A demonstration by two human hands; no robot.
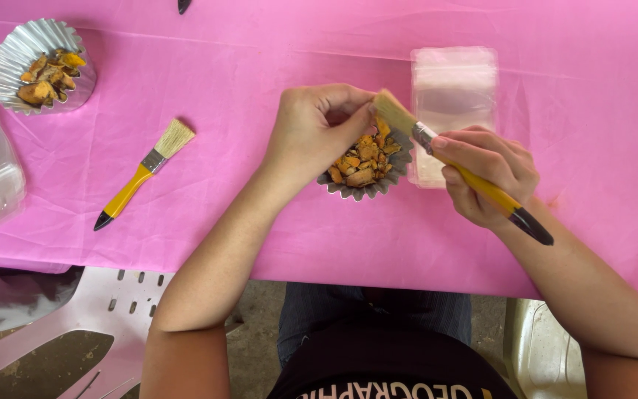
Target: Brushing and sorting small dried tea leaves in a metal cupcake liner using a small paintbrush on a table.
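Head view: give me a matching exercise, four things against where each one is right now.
Things:
1. Spare brush
2. Brush in use
3. Far foil cup
4. Clear plastic packet

Places:
A. Top left of the pink tablecloth
B. Right hand
C. Lying left of the left hand
D. Behind the near foil cup

Pairs: 1-C, 2-B, 3-A, 4-D

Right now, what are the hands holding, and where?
The right hand grips a paintbrush by its yellow handle. The left hand pinches something small over the foil cup; its fingers hide it.
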